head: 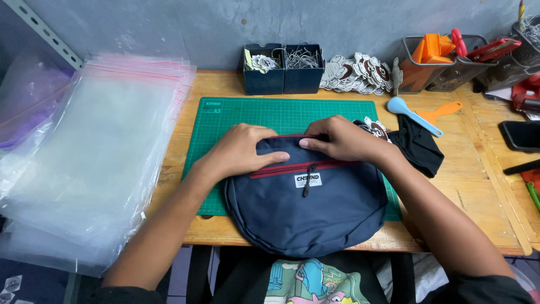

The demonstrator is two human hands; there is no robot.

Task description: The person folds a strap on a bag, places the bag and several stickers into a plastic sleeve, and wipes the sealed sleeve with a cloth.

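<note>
A navy pouch bag [306,205] with red zipper trim and a white label lay on the green cutting mat [247,115]; the left hand [239,151] pressed flat on its top edge; the right hand's [343,138] fingers pinched that edge.

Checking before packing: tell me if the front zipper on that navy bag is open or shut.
Shut: the red-edged front zipper on the navy bag runs flat with no gap, its pull hanging down.

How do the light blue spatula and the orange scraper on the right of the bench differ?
The light blue spatula lies fully in view, blade toward the wall; the orange scraper is partly covered by it. The spatula's handle runs toward the black cloth; the scraper's handle points right. Both lie flat on the wooden bench, away from either hand.
</note>
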